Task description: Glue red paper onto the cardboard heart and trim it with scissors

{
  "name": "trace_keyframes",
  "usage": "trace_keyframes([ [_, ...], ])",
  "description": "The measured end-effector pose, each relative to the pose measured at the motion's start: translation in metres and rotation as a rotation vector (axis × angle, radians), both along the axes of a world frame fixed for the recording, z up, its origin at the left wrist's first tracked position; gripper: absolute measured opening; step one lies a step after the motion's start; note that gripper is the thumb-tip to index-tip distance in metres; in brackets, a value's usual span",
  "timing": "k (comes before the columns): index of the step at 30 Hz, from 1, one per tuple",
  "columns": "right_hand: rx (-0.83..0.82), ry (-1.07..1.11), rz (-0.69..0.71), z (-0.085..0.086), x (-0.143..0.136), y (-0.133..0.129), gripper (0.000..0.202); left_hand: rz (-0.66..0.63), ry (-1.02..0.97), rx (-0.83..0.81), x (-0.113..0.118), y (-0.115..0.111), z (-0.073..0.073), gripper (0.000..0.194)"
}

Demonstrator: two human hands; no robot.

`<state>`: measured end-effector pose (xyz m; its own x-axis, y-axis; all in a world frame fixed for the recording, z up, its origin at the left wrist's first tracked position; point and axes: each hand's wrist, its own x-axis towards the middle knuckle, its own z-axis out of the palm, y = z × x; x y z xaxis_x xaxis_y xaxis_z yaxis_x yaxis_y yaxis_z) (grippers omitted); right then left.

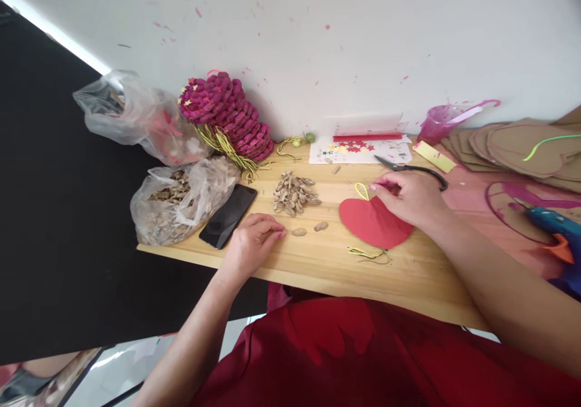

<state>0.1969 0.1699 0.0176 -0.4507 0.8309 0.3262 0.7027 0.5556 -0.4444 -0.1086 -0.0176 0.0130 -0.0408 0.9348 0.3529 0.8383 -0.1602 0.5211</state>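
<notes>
My left hand (254, 242) rests low over the wooden tabletop with its fingertips pressed together; whatever they hold, if anything, is too small to see. Just right of those fingertips lie two peanut shells (298, 232), and a small heap of peanut shells (294, 194) sits behind them. A red heart-shaped piece (370, 222) lies flat, with a yellow cord loop (361, 190) at its top and a yellow tassel (367, 253) below. My right hand (408, 198) is closed in a pinch over the heart's upper right, partly hiding it. What is between its fingers cannot be made out.
Beside my left hand lies a black phone (228, 216), near plastic bags of shells (181, 198). Magenta heart ornaments (229, 117) lean at the wall. Scissors (408, 168), star-covered paper (320, 153), a pink cup (438, 123), cardboard shapes (521, 144) and a glue gun (551, 219) stand to the right.
</notes>
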Motion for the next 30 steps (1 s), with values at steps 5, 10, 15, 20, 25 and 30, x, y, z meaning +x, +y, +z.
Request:
trace_keyframes([
  [5,-0.019,-0.048,0.047,0.000,0.000,0.000,0.020,0.028,0.071,0.106,0.003,0.010,0.006,0.009],
  [10,-0.033,-0.051,0.064,0.000,0.000,0.000,0.019,0.006,0.128,0.062,0.013,0.031,0.003,0.017],
  [15,-0.035,-0.047,0.066,0.003,0.000,-0.002,0.017,0.021,0.125,0.018,0.018,0.041,0.001,0.011],
  [20,-0.023,-0.044,0.077,0.004,-0.001,-0.002,0.016,0.060,0.022,0.024,0.010,0.033,0.005,0.014],
  [25,-0.046,-0.051,0.066,0.005,-0.002,-0.003,0.016,0.202,-0.330,-0.083,-0.002,0.025,0.005,0.017],
  [30,-0.056,-0.048,0.065,0.005,-0.002,-0.003,0.016,0.178,-0.355,-0.181,-0.003,0.023,0.001,0.017],
])
